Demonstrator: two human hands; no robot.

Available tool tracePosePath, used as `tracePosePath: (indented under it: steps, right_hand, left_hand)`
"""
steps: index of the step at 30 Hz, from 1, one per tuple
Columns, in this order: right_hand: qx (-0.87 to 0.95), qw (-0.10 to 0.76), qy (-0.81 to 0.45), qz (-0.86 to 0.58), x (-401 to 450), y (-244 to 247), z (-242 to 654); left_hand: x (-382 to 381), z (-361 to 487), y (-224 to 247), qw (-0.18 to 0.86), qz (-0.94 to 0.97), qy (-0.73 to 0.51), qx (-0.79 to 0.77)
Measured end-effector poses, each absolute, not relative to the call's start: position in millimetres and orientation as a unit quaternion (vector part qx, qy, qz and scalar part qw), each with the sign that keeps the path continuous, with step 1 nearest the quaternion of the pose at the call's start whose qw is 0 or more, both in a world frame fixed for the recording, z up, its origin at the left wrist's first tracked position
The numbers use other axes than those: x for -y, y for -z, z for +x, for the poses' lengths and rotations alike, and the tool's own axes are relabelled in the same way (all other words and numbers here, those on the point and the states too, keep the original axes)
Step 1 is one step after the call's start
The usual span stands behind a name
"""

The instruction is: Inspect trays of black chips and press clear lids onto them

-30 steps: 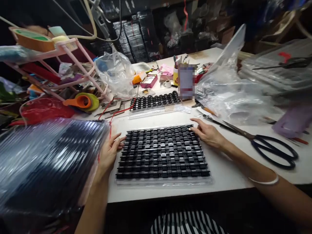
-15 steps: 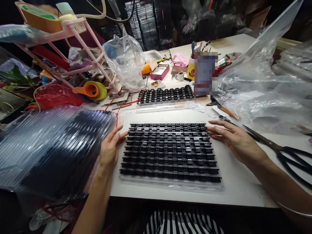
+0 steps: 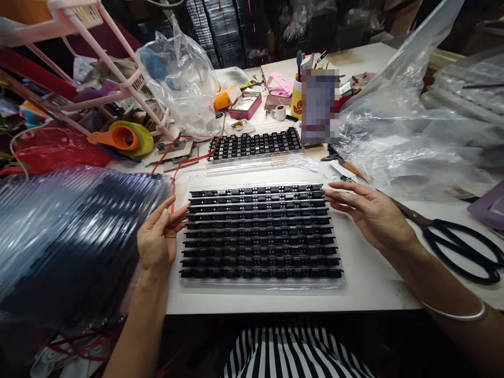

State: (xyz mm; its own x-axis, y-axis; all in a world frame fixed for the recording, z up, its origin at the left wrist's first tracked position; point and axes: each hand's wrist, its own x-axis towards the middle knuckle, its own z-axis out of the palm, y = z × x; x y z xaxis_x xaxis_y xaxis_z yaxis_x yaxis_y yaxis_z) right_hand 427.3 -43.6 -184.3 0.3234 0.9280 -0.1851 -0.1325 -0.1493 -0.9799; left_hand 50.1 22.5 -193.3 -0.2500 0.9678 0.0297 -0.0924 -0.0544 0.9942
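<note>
A clear plastic tray (image 3: 260,284) lies flat on the white table in front of me. Rows of small black parts (image 3: 258,231), looking like connectors or clips, fill it. At its upper left edge is my left hand (image 3: 157,236), fingers apart, with the fingertips against the tray's side. Opposite it, my right hand (image 3: 368,212) has its fingers stretched out, their tips at the upper right corner. Neither hand is wrapped round anything; the undersides of the fingers are hidden. Behind the tray sits a second batch of black parts (image 3: 255,144) on clear plastic.
Large black-handled scissors (image 3: 452,236) lie at my right, near pliers (image 3: 334,155). A plastic-wrapped stack of trays (image 3: 74,241) is at my left. Clear plastic bags (image 3: 394,152) lie at the back right. A pink rack (image 3: 114,63) and yellow cup (image 3: 296,100) stand further back.
The view has shifted and turned slightly, so tray, hands and table appear further left and more level. Both hands remain at the tray's sides.
</note>
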Motion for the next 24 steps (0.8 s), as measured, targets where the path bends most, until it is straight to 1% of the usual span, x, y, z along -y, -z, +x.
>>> tracePosePath:
  steps: [15, 20, 24]
  right_hand:
    - [0.360, 0.592, -0.460, -0.556, 49.8, 178.5, 425.1]
    - [0.358, 0.562, -0.483, -0.568, 43.1, 190.1, 426.7]
    - [0.389, 0.517, -0.498, -0.577, 39.0, 199.9, 428.4]
  left_hand:
    - [-23.7, 48.6, 192.7, 0.451, 0.420, -0.574, -0.539]
    - [-28.9, 47.3, 201.7, 0.432, 0.440, -0.565, -0.548]
    - [-35.9, 46.0, 214.6, 0.418, 0.484, -0.522, -0.565]
